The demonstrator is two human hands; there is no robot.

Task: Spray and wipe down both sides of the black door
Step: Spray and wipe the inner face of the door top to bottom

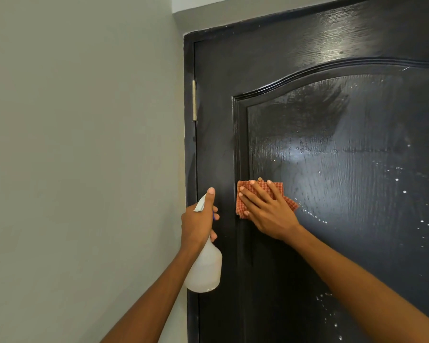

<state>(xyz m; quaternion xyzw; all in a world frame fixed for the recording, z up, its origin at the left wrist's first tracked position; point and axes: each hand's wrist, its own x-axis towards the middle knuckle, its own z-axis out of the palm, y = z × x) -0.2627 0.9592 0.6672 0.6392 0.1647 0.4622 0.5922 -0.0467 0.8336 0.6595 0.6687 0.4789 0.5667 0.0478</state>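
The right hand lies flat, fingers straight and spread, pressing a folded red-and-white checked cloth against the glossy black wooden door, at the left edge of its arched, recessed panel, just beside the raised moulding. From that hand the unwiped work spreads mainly to the right and downward: white droplets and streaks of spray dot the panel to the right of the cloth and lower down, while a smeared, wiped-looking patch sits above it near the arch. So the next stroke probably runs rightward across the panel, with the cloth leading ahead of the fingertips. The left hand is further left, in front of the door's hinge-side stile, fingers curled round the neck of a translucent white plastic spray bottle, thumb up along its head; the bottle hangs roughly upright. A brass hinge sits on the door's left edge, beside a grey painted wall. Only this face of the door shows.
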